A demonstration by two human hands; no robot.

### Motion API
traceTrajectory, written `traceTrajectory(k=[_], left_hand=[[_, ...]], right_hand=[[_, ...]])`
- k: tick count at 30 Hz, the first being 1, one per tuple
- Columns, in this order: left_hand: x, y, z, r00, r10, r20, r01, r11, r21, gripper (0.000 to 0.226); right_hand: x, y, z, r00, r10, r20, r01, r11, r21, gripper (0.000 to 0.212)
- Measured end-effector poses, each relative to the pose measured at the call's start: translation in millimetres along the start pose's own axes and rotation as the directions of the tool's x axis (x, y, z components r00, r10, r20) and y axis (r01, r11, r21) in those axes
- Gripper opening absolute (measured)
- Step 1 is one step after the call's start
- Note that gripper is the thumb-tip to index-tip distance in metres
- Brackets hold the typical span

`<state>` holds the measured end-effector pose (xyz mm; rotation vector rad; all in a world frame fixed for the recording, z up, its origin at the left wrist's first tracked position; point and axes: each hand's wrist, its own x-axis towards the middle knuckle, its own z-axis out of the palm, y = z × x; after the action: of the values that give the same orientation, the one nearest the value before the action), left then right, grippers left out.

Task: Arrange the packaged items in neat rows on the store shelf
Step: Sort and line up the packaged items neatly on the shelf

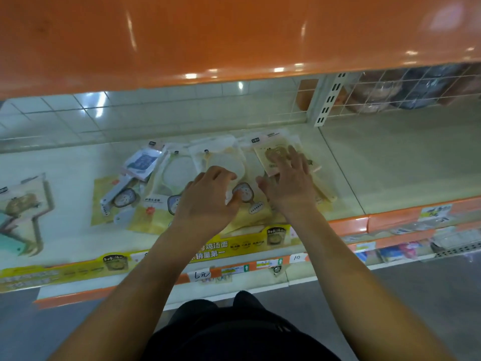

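Several flat clear packets lie in a loose pile on the pale shelf (pixel 390 162). My left hand (pixel 208 199) lies on a yellow-and-clear packet (pixel 223 162) in the middle, fingers curled and its thumb near a round cartoon label (pixel 244 192). My right hand (pixel 289 183) rests with spread fingers on a brown-printed packet (pixel 270 152) at the pile's right end. A packet with a blue card (pixel 141 162) and another yellow one (pixel 156 204) lie askew to the left.
A separate packet with a brown figure (pixel 23 204) lies at the far left. An orange shelf (pixel 234 35) overhangs above. A wire divider (pixel 416 92) backs the bay to the right. Price tags (pixel 203 274) line the front edge.
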<state>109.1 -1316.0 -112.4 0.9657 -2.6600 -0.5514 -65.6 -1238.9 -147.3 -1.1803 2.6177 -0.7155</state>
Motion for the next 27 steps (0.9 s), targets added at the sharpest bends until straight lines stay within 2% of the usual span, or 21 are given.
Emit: traceTrajectory(k=[4, 15, 20, 24, 27], left_hand=[[5, 1, -1, 1.0, -0.011, -0.011, 0.01, 1.0, -0.006, 0.036], [7, 15, 10, 1.0, -0.015, 0.006, 0.015, 0.999, -0.042, 0.033], [2, 19, 12, 1.0, -0.016, 0.023, 0.017, 0.999, -0.028, 0.033], [-13, 19, 12, 0.996, 0.035, -0.08, -0.037, 0.999, -0.013, 0.038], [-27, 16, 7, 0.995, 0.023, -0.092, -0.023, 1.0, 0.006, 0.036]], right_hand=[[10, 3, 0, 0.996, 0.023, 0.087, -0.018, 0.999, -0.051, 0.063], [0, 16, 3, 1.0, -0.005, -0.02, 0.003, 0.996, -0.093, 0.035], [-14, 28, -1, 0.998, -0.055, -0.022, 0.052, 0.994, -0.098, 0.043], [-23, 32, 0, 0.993, -0.087, -0.078, 0.079, 0.992, -0.094, 0.044], [-29, 28, -1, 0.988, -0.097, -0.12, 0.094, 0.995, -0.031, 0.045]])
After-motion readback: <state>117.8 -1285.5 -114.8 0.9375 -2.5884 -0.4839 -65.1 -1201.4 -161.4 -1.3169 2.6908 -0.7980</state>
